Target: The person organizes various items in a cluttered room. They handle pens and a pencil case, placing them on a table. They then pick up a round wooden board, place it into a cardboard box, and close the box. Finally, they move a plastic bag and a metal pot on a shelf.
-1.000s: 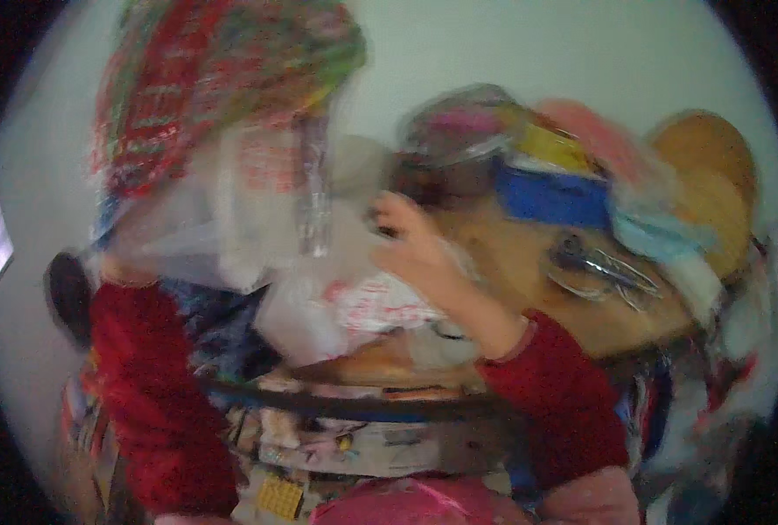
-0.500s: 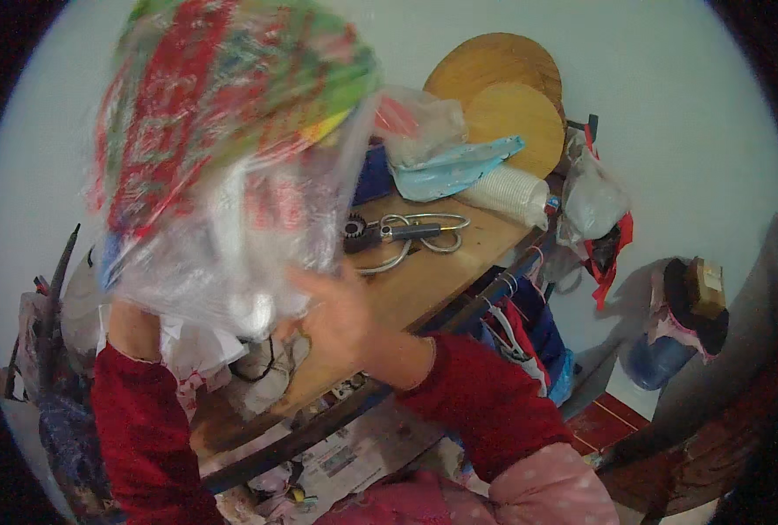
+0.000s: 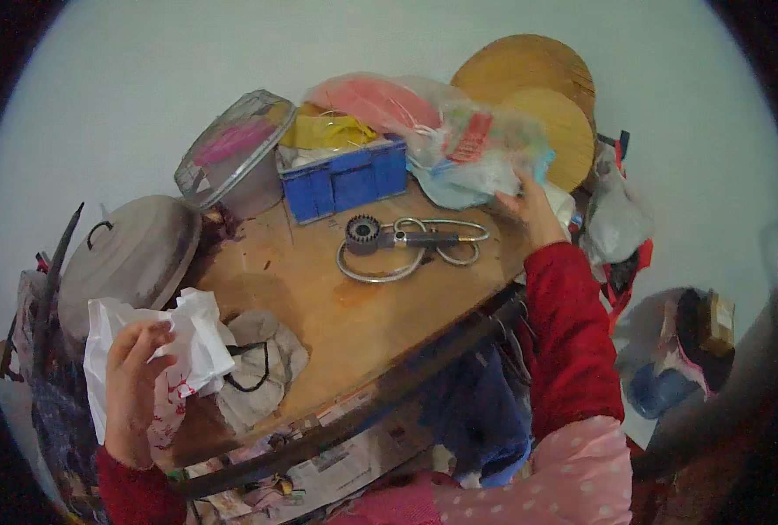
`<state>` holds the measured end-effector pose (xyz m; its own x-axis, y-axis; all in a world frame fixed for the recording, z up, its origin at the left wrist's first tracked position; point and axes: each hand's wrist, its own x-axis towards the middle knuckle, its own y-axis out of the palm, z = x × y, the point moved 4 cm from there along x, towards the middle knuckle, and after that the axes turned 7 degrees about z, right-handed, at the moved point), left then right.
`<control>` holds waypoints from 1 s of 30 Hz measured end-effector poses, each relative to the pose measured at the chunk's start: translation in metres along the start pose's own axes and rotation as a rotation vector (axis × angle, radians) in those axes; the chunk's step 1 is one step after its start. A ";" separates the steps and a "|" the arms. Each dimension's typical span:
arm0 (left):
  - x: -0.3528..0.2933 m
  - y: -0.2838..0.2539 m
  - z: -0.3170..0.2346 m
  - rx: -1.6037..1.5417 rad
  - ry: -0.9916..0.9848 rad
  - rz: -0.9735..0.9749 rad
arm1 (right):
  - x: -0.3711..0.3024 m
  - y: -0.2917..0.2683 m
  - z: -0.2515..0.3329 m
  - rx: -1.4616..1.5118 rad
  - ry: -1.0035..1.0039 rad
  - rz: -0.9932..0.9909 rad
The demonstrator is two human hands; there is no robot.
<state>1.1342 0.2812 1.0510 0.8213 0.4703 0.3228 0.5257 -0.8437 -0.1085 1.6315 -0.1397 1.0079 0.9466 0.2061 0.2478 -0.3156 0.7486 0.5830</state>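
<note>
My right hand reaches to the back right of the table, its thumb and fingers on a clear plastic bag with red and green print. That bag rests against other bags and a light blue one. At the front left, my left hand is raised with bent fingers apart, nothing between them. Just behind it stands a crumpled white bag or paper. A grey cloth item with a black cord lies beside that. Mid-table lies a black showerhead-like tool with a coiled metal hose.
Along the back stand a lidded clear tub, a blue crate and two round wooden boards. A grey pot lid leans at the left. Bags hang off the right end; a dark blue cloth hangs below the table edge.
The printed plastic bag, held up close before me, has gone down to the back right with my right hand. My left hand has dropped to the front left, away from the bag.
</note>
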 end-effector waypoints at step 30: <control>-0.086 -0.092 0.021 0.134 -0.025 -0.522 | 0.214 -0.088 0.018 -1.822 -0.543 -0.312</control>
<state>1.0203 0.3240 1.0133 0.4474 0.8255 0.3440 0.8878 -0.4564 -0.0595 1.8603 -0.1727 1.0234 0.7152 0.0357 0.6980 0.6141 0.4447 -0.6520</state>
